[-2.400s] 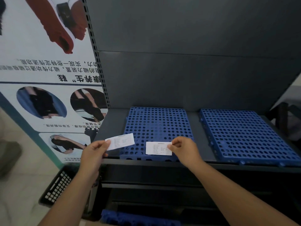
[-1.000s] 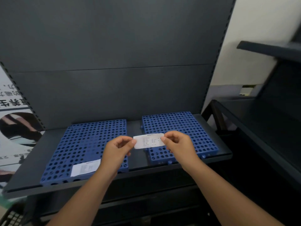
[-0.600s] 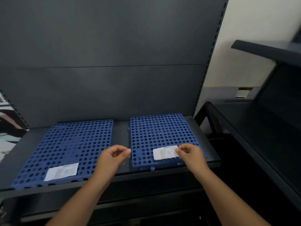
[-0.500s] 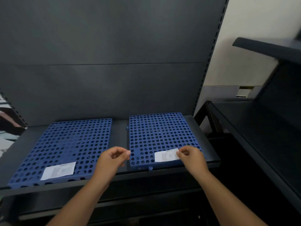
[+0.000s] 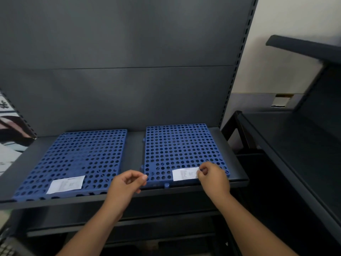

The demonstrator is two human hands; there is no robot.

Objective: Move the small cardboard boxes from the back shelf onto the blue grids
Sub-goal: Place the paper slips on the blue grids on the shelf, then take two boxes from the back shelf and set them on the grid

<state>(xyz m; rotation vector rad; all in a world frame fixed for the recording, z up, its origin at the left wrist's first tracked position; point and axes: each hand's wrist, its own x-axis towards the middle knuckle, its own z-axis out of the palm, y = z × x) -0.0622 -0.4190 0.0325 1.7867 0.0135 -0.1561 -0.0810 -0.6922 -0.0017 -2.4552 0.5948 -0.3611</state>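
Two blue perforated grids lie side by side on a dark shelf: the left grid (image 5: 79, 157) and the right grid (image 5: 182, 146). A white paper slip (image 5: 65, 184) rests on the left grid's front edge. A second white slip (image 5: 184, 174) lies on the right grid's front edge, and my right hand (image 5: 213, 177) pinches its right end. My left hand (image 5: 127, 183) hovers at the shelf's front between the grids, fingers loosely curled, holding nothing. No cardboard boxes are in view.
A dark back panel (image 5: 120, 80) rises behind the grids. Another dark shelving unit (image 5: 295, 145) stands to the right. A printed poster (image 5: 11, 133) shows at the left edge, and a black basket corner (image 5: 7, 248) sits at the bottom left.
My hands carried the second slip from between them down onto the right grid's front edge. My left hand let go of it; my right hand still pinches its end.
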